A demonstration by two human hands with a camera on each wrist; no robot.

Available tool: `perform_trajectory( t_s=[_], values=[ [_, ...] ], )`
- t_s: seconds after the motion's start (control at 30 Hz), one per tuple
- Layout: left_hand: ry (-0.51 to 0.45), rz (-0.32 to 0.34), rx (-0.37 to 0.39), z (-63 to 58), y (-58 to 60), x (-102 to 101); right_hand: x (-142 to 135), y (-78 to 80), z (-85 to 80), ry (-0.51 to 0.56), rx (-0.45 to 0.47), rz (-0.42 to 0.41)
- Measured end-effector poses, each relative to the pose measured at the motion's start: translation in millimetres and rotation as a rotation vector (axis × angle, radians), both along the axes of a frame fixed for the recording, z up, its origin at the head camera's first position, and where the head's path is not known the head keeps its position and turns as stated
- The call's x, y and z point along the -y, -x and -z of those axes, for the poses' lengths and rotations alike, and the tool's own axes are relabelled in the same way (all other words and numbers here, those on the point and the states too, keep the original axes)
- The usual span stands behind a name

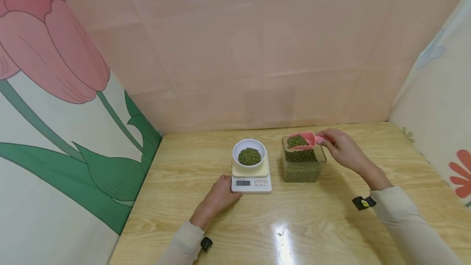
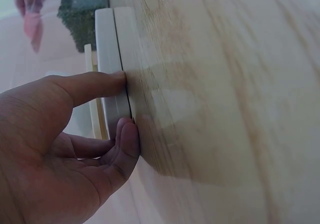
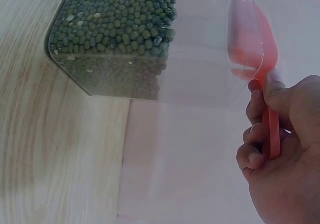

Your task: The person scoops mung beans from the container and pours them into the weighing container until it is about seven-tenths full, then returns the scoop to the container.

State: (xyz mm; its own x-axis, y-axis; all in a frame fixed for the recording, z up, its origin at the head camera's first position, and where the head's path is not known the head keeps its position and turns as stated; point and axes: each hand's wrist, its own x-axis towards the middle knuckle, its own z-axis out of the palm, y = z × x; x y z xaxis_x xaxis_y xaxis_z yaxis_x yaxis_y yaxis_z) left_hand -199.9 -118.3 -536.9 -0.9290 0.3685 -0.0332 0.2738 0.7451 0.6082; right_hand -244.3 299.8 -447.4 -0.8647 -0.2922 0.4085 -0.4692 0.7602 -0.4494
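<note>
My right hand [image 1: 344, 148] grips the handle of a pink scoop [image 1: 310, 138] heaped with green mung beans, held level over the rim of a clear plastic container [image 1: 303, 173]. More mung beans [image 3: 115, 21] partly fill that container. In the right wrist view, the fingers curl round the scoop's handle. My left hand [image 1: 220, 195] holds the front left corner of a white kitchen scale [image 1: 252, 189], thumb and fingers on its edges, seen close in the left wrist view. On the scale's platform sits a white bowl [image 1: 235, 150] with mung beans [image 1: 249, 156] inside. The display digits are too small to read.
The scale and container stand side by side on a wood-grain table [image 1: 191, 154], a narrow gap between them. Behind the table rises a pink covered wall [image 1: 220, 52]. Flower-painted walls stand left and right.
</note>
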Motion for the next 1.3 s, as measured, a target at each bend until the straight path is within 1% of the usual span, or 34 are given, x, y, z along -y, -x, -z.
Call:
perform_trajectory(
  t_s=[0.3, 0.5, 0.57, 0.77, 1.13, 1.3],
  values=[
    [0.001, 0.01, -0.003, 0.9, 1.2, 0.4, 6.8, 2.5, -8.0, 0.007, 0.025, -0.018],
    [0.012, 0.017, -0.014, 1.3, 1.5, 0.6, 13.7, 6.3, -10.2, 0.007, 0.004, -0.026],
    [0.019, 0.015, -0.014, 1.8, 1.6, 0.7, 15.9, 7.2, -11.2, 0.011, 0.01, -0.03],
    [0.016, 0.021, -0.013, 1.6, 2.0, 0.3, 21.1, 10.1, -12.4, 0.016, 0.048, -0.034],
    [0.003, 0.018, -0.005, 0.3, 1.5, 1.1, 35.7, 18.4, -12.6, 0.035, 0.089, -0.07],
    [-0.003, 0.008, 0.012, 0.3, 1.0, 1.0, 43.1, 22.8, -11.3, 0.031, 0.086, -0.088]
  ],
)
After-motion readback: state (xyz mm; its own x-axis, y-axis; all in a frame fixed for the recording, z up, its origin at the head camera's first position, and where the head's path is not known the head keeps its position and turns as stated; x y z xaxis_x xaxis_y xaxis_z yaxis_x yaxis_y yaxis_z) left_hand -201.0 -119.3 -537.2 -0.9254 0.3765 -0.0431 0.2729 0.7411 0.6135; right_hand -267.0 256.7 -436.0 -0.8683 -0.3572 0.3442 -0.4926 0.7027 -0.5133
